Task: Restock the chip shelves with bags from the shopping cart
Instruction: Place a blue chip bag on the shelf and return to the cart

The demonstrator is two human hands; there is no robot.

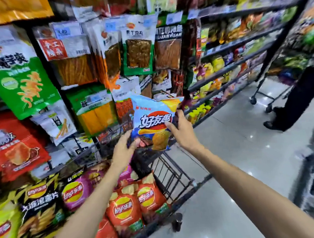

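A person holds a blue chip bag (153,122) up in front of them with both hands, above the far end of a black wire shopping cart (171,176). The left hand (124,149) grips the bag's lower left corner, its fingers (128,138) curled around the edge with the thumb on the front. The right hand (182,128) holds the bag's right side, thumb on the printed face and the other fingers clamped behind the edge. The bag stands roughly upright, its top tilted a little toward the shelves, and it touches nothing but the two hands.

Inside the cart, near its right edge, lie two red Lay's bags (135,203) side by side, with more red bags below them toward the near end. Pink Lay's bags (77,192) sit just to their left, and a black-and-yellow bag (41,205) lies further left again, beside a yellow-green bag (3,228) at the frame's left edge.

Behind the held bag, a rack of hanging snack packets (137,49) fills the left half of the view: green, white and red packs, many blurred. To the right, long dark shelves (241,59) stocked with chip bags run down the aisle. Far along the glossy floor (230,150) stands another person in dark clothing (301,100), next to a second cart (270,91).
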